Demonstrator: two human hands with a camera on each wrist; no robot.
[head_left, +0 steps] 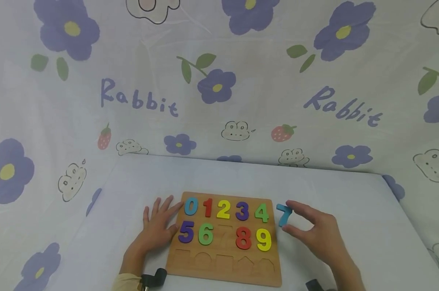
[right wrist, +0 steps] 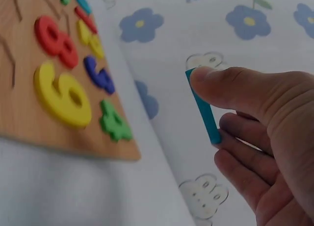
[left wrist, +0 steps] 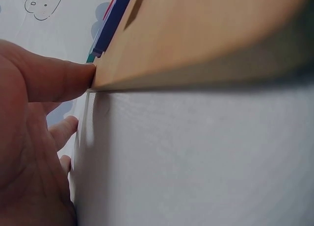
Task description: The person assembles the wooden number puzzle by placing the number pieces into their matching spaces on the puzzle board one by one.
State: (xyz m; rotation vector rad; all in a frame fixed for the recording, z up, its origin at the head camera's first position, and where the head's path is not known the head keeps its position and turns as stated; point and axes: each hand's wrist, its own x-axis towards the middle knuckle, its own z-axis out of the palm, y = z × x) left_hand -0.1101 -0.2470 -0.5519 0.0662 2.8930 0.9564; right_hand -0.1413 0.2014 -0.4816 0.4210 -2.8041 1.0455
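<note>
My right hand (head_left: pixel 319 230) pinches a blue number 7 piece (head_left: pixel 284 214) between thumb and fingers, just off the right edge of a wooden number puzzle board (head_left: pixel 224 279). In the right wrist view the 7 (right wrist: pixel 205 108) shows edge-on beneath the thumb. My left hand (head_left: pixel 155 226) lies with fingers spread at the board's left edge, its thumb touching the side. Pieces 0 to 6 sit in two rows, with a red 8 (head_left: pixel 243 238) and a yellow 9 (head_left: pixel 264 240). Between the green 6 (head_left: pixel 205 234) and the 8 is a bare recess (head_left: pixel 224 236).
Along the board's near side runs a row of outlined recesses (head_left: pixel 224 262). The board lies on a white table (head_left: pixel 139 173). Behind it hangs a cloth (head_left: pixel 255 81) printed with flowers and rabbits. Dark wrist-camera mounts (head_left: pixel 155 278) sit near both wrists.
</note>
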